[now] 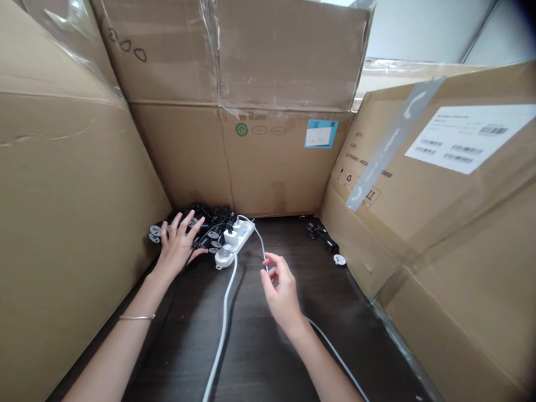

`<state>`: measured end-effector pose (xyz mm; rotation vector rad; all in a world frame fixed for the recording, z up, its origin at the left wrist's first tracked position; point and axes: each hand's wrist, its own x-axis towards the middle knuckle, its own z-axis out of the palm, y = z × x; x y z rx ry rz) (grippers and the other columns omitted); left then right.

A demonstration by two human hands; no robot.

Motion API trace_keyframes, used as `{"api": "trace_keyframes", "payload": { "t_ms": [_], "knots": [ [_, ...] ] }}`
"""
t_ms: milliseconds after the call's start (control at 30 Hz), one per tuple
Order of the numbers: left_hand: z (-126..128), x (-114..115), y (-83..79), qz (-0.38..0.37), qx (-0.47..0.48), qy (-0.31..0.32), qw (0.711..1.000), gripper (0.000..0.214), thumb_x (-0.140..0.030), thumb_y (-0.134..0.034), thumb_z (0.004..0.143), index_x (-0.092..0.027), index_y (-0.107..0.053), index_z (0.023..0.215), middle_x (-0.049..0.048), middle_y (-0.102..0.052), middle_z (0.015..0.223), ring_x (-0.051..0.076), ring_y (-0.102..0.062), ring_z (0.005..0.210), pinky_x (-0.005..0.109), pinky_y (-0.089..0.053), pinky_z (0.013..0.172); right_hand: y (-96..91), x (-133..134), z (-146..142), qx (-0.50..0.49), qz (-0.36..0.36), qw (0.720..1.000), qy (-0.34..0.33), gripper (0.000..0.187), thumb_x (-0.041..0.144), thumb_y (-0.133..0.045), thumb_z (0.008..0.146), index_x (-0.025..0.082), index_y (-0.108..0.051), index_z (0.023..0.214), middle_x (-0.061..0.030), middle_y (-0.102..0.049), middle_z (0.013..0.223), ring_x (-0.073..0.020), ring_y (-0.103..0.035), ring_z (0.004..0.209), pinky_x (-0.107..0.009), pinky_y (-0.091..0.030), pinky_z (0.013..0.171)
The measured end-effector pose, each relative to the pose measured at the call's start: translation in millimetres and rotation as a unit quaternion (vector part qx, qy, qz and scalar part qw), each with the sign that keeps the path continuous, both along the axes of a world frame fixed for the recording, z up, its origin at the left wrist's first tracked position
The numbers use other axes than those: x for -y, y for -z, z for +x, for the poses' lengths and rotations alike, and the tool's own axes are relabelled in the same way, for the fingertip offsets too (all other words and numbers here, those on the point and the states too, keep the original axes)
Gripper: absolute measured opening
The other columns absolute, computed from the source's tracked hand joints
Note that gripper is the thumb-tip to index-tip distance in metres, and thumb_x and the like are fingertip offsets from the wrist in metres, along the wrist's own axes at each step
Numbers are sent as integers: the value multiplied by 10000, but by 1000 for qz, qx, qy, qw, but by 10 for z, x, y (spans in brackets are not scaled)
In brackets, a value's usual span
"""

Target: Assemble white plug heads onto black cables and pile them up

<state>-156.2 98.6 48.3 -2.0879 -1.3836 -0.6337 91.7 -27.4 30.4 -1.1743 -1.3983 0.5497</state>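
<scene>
My left hand [178, 245] is spread open over a pile of black objects [215, 215] with round silver discs, at the foot of the cardboard. What these objects are I cannot make out. Just right of that pile lies a white power strip [242, 237] with a white plug-in adapter [230, 237] and other plugs in it. A thin white cable [260, 237] runs from its far end to my right hand [281, 287], whose thumb and curled fingers close around it. The cable comes out again beside my right wrist.
Large cardboard boxes stand at the left [71, 195], back [276, 173] and right [452, 240] around the dark wood-look surface [188, 346]. A thick white cord [224, 318] runs from the strip toward me. By the right box lies another black piece [324, 237] near a silver disc [339, 259].
</scene>
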Motion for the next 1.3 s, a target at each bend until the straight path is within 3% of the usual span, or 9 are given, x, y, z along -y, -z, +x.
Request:
{"api": "trace_keyframes", "payload": {
  "t_ms": [167,367,667,767,867,967,1033,1133,1300],
  "knots": [
    [23,-71,-58,2,23,-10,1000,695,-374,-609,728,-179,-349,1342,119,-197,1448,316,-102,1332,507,-4,1056,-10,6,-8,-1,-2,1000,-3,282,180,-446,824,201,-493,1102,-31,-514,949,-75,-494,612,-206,-434,550],
    [89,-145,22,-20,39,-9,999,695,-359,-613,720,-174,-354,1338,127,-188,1448,311,-90,1333,503,15,1054,-7,3,-4,1,-7,1000,-2,277,181,-443,824,195,-497,1095,-35,-511,956,-79,-495,619,-206,-425,541],
    [71,-59,85,-41,81,5,996,840,-418,-618,702,-126,-229,1387,160,-182,1443,322,-80,1332,499,28,1052,54,-38,-12,20,-6,1000,-2,243,175,-441,816,192,-519,1046,-26,-516,940,-85,-491,623,-214,-425,587],
    [19,17,25,-42,87,3,995,803,-412,-603,719,-119,-247,1376,170,-178,1441,341,-87,1327,524,9,1044,69,-56,28,42,-10,999,14,233,183,-435,817,191,-530,1029,-31,-528,943,-97,-503,644,-226,-434,618],
    [0,158,-150,-18,120,-9,993,707,-339,-587,740,-144,-292,1352,158,-187,1437,371,-110,1311,577,-27,1020,47,-120,216,93,-15,991,90,231,205,-461,796,170,-559,1002,-64,-547,976,-148,-529,779,-278,-441,743],
    [138,387,-345,67,206,-35,976,614,-313,-560,761,-170,-341,1317,129,-241,1418,371,-163,1289,585,-95,1017,-16,-279,550,197,-61,952,226,296,229,-451,798,129,-572,1049,-126,-549,1058,-239,-468,1014,-381,-370,897],
    [360,573,-406,123,269,-22,955,584,-319,-569,754,-167,-381,1286,113,-342,1356,348,-233,1261,544,-194,1013,-53,-443,786,304,-119,903,281,390,219,-444,804,87,-523,1162,-176,-489,1182,-308,-363,1147,-429,-336,909],
    [813,829,-357,91,278,58,955,506,-281,-542,776,-163,-413,1250,116,-415,1288,300,-273,1258,475,-202,1041,-42,-713,1061,397,-220,818,353,504,131,-422,788,-10,-400,1272,-246,-382,1292,-346,-226,1247,-455,-264,940],
    [1360,978,-161,-4,246,162,956,450,-254,-533,781,-171,-439,1213,121,-438,1270,285,-272,1265,451,-206,1035,98,-956,1233,379,-276,806,362,443,16,-313,786,-73,-478,1186,-311,-478,1156,-316,-392,1122,-437,-311,877]
  ]
}}
